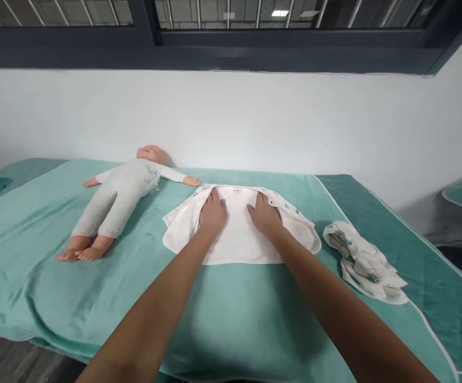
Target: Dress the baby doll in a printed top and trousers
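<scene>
A white baby shirt (238, 242) with a small printed pattern lies spread on the green cover, its front parted and the plain inside facing up. My left hand (213, 214) rests inside it at the left front flap, fingers stretched toward the collar and thumb apart. Against the right front flap lies my right hand (265, 214), thumb spread to the left and fingers pointing up toward the collar. Cloth edges partly cover the outer side of both hands. A small printed label shows at the neck between them.
A baby doll (125, 191) in a white cloth suit lies on its back to the left, one arm reaching near the shirt. Crumpled patterned baby clothing (364, 260) sits at the right. Behind the green-covered table (238, 319) rises a white wall (246, 122) below a barred window.
</scene>
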`<state>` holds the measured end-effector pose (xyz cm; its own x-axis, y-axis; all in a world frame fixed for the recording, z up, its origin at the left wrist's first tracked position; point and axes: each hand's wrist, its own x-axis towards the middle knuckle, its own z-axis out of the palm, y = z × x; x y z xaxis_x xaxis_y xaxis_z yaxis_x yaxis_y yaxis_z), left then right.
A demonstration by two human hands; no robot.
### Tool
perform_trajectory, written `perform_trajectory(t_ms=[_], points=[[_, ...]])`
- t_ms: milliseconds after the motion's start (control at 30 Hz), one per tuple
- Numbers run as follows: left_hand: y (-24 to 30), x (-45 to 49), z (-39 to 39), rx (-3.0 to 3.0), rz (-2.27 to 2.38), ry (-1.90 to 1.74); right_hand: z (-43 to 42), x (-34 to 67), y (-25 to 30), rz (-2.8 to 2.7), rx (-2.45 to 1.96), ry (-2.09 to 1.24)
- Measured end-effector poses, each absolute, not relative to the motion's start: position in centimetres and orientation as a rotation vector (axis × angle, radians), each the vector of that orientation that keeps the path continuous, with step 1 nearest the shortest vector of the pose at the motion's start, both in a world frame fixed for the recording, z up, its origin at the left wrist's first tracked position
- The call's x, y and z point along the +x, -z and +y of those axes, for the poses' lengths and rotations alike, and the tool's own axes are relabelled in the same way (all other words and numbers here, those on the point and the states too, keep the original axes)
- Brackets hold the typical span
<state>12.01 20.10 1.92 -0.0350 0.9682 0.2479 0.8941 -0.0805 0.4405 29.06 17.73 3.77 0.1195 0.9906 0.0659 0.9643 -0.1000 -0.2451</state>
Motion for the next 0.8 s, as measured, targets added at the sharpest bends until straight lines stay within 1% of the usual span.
perform_trajectory(t_ms=[267,600,800], points=[[-0.7,11.9,23.0,2.090,2.016,-0.517,19.1,29.9,-2.3,-1.927,-2.214,-0.204],[-0.8,12.5,22.1,2.090,2.047,-0.514,18.6,26.4,-2.7,-1.961,-2.179,-0.088],[-0.7,12.5,21.7,2.073,2.070,-0.525,19.4,26.4,-2.1,-2.070,-2.103,-0.189]])
